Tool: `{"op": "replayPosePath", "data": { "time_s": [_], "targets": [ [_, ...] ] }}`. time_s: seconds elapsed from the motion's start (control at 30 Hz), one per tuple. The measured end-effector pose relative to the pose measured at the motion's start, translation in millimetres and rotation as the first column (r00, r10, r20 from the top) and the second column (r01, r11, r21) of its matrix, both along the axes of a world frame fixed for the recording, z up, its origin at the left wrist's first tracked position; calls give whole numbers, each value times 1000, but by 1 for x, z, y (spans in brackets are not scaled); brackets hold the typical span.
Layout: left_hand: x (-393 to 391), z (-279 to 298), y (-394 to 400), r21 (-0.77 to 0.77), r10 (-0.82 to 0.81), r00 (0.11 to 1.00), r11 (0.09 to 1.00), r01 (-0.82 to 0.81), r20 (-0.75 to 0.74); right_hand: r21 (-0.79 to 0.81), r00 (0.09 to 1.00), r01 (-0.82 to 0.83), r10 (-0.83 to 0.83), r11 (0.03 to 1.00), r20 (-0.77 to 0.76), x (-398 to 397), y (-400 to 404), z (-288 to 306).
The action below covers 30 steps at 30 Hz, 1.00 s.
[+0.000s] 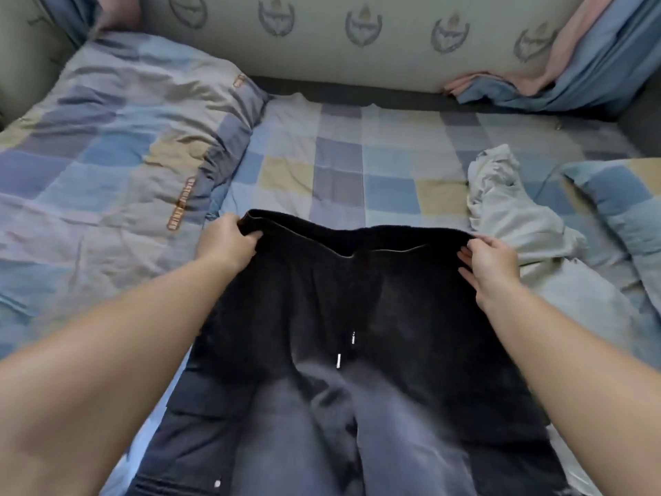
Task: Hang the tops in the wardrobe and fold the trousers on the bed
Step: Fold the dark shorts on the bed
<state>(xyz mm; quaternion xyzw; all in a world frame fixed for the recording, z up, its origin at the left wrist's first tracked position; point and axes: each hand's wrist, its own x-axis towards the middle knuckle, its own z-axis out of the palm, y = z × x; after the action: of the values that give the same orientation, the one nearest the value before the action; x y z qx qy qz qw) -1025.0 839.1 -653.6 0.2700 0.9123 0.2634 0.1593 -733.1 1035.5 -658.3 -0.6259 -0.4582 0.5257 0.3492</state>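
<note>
Black trousers [343, 316] lie spread on the checked bed [339, 166], waistband away from me, legs running toward the bottom edge of the view. A white drawstring tip shows near their middle. My left hand [227, 241] grips the left end of the waistband, fingers curled round the cloth. At the waistband's right end my right hand [490, 259] holds the corner, thumb on top and fingers along the fabric. A crumpled light grey garment [508, 209] lies on the bed just right of the trousers.
A bunched checked quilt [107, 155] fills the left side of the bed. A checked pillow [618, 202] sits at the right. Pink and blue cloth [558, 66] is heaped at the back right against the padded wall [357, 41].
</note>
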Motion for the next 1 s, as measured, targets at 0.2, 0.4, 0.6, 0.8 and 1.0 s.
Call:
{"op": "replayPosePath", "data": {
  "time_s": [0.2,0.4,0.6,0.8,1.0],
  "targets": [
    [-23,-102,56,162,136,991,977,-136,15,124,999,-43,43,991,6,-23,50,-101],
    [-11,-192,80,180,-88,995,979,94,-39,194,771,-483,310,854,556,-46,59,-189],
    [-3,-254,86,-237,-287,866,950,203,-409,82,278,-714,174,695,945,-53,44,-246],
    [-5,-256,90,-330,-333,854,921,205,-400,20,151,-731,133,683,980,-57,47,-250],
    [5,-226,44,-383,-470,820,859,340,-327,12,-7,-891,-41,454,999,-83,7,-200]
  ]
}}
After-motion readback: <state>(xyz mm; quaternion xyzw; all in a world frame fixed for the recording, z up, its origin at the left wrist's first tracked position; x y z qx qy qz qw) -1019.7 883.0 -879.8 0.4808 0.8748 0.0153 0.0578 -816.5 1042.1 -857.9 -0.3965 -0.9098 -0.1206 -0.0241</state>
